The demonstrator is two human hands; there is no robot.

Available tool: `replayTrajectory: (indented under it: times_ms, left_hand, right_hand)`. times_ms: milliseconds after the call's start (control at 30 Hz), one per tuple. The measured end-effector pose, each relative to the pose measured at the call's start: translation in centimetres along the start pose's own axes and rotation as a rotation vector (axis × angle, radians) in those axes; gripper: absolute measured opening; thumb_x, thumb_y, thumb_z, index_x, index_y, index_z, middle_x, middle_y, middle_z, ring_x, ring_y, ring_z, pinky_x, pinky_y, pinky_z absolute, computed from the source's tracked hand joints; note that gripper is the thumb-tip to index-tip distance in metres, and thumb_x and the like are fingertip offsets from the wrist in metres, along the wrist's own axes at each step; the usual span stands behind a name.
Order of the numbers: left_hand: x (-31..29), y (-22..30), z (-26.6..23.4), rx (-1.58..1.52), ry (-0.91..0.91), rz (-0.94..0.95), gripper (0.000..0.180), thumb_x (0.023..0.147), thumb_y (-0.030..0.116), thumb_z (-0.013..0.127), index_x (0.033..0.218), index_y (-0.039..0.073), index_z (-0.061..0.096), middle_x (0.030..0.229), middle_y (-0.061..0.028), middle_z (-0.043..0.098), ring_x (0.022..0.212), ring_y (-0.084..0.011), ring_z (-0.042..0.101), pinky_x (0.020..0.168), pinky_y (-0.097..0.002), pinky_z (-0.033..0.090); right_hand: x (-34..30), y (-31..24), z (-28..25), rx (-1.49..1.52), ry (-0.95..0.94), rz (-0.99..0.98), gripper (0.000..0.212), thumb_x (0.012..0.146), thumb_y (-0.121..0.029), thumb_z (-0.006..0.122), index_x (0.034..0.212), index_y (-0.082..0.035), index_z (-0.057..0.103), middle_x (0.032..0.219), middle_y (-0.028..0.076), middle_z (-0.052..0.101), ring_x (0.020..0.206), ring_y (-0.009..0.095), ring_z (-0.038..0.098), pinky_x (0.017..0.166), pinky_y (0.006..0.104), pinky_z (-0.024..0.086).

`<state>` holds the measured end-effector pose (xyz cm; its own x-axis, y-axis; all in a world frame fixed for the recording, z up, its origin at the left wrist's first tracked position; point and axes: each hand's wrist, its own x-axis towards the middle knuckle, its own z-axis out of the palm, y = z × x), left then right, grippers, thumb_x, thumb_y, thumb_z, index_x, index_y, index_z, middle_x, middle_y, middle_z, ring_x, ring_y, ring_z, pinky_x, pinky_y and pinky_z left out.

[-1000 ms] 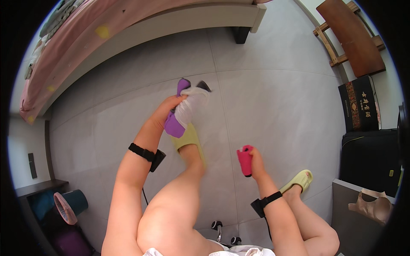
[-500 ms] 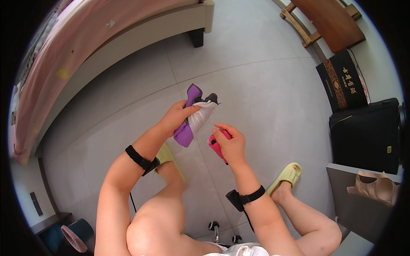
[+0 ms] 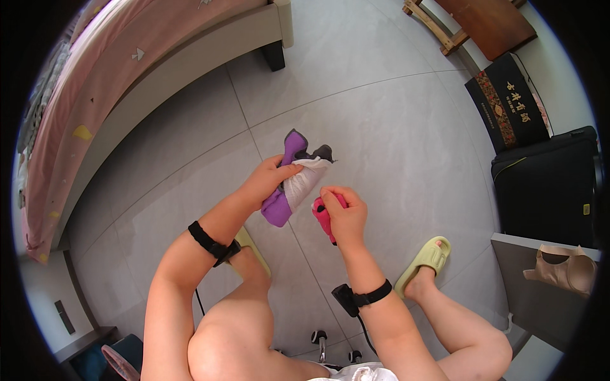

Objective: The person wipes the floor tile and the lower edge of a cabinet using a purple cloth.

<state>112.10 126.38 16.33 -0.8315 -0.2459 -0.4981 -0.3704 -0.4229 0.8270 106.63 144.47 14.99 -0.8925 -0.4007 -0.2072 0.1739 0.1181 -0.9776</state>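
Observation:
My left hand (image 3: pixel 267 181) is closed on a soft cloth bundle (image 3: pixel 306 178), purple and white with dark grey edging. Its thumb lies across the white part, and a purple corner sticks up at the top. Just to the right, my right hand (image 3: pixel 346 209) grips a smaller pink cloth piece (image 3: pixel 322 216) with black patches, partly hidden by the fingers. The two pieces are held apart above the floor, and their exact kind cannot be made out. A black strap with a small device circles each forearm.
A bed (image 3: pixel 190 47) with pink bedding fills the upper left. At the right stand a wooden chair (image 3: pixel 489 25), a black box (image 3: pixel 508 101), a black case (image 3: pixel 546 190) and a grey panel with a beige bra (image 3: pixel 562 268) on it. A green slipper (image 3: pixel 427 257) is on my right foot.
The whole view has shifted slightly. Both hands keep hold of their cloth pieces, and the right fingertips have drawn closer together over the pink one.

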Motion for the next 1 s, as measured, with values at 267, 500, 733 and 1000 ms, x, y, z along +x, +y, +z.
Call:
replayTrajectory:
  times_ms: [267, 500, 733, 1000]
  left_hand:
    - [-0.6, 0.0, -1.0, -0.221, -0.002, -0.113, 0.043, 0.088, 0.027, 0.061, 0.117, -0.003, 0.051, 0.1, -0.0113, 0.062, 0.083, -0.0173, 0.064, 0.071, -0.0313, 0.054]
    - [-0.8, 0.2, -1.5, -0.167, 0.035, -0.102, 0.043, 0.088, 0.026, 0.062, 0.116, -0.004, 0.051, 0.101, -0.0116, 0.062, 0.084, -0.0172, 0.063, 0.071, -0.0307, 0.053]
    - [-0.9, 0.2, -1.1, -0.092, 0.077, -0.044, 0.04, 0.088, 0.023, 0.061, 0.115, -0.005, 0.052, 0.1, -0.0114, 0.062, 0.083, -0.0165, 0.062, 0.071, -0.0302, 0.052]
    - [-0.2, 0.2, -1.0, 0.004, 0.073, 0.001, 0.037, 0.088, 0.021, 0.061, 0.113, -0.004, 0.052, 0.098, -0.0107, 0.062, 0.082, -0.0153, 0.061, 0.071, -0.0296, 0.051]
  right_hand:
    - [-0.9, -1.0, 1.2, -0.003, -0.117, -0.129, 0.008, 0.078, -0.009, 0.07, 0.083, -0.003, 0.07, 0.082, 0.005, 0.063, 0.074, 0.014, 0.06, 0.067, 0.0262, 0.047]
    - [-0.8, -1.8, 2.1, -0.187, -0.099, -0.299, 0.011, 0.075, -0.015, 0.072, 0.082, -0.007, 0.072, 0.081, 0.004, 0.063, 0.071, 0.018, 0.061, 0.063, 0.028, 0.048]
    - [-0.7, -2.3, 2.7, -0.261, -0.114, -0.274, 0.012, 0.074, -0.017, 0.072, 0.082, -0.008, 0.072, 0.08, 0.005, 0.063, 0.07, 0.019, 0.061, 0.062, 0.0291, 0.048]
    - [0.2, -2.1, 2.8, -0.295, -0.107, -0.237, 0.01, 0.076, -0.014, 0.068, 0.079, -0.004, 0.069, 0.081, 0.005, 0.064, 0.072, 0.02, 0.061, 0.065, 0.029, 0.048]
